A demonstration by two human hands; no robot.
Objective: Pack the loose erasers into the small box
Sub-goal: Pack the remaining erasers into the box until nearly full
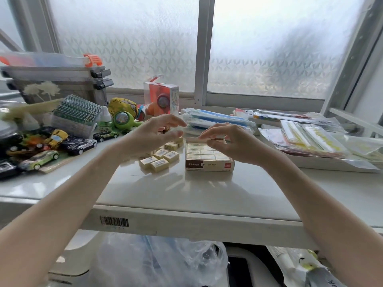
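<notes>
From the head camera I see the small box [209, 156] standing open on the white table [165, 189], a layer of erasers packed in rows inside it. Just left of the box lies a cluster of loose erasers [160, 157], some partly hidden under my left hand [152, 134]. That hand hovers above the cluster with fingers spread and lightly bent, blurred at the tips; I see nothing held in it. My right hand [228, 141] hangs over the box's far edge, fingers curved downward, the tips close to the packed rows; I cannot tell whether they pinch an eraser. Toy cars [51, 148] crowd the table's left side, and plastic packets [310, 137] lie to the right.
</notes>
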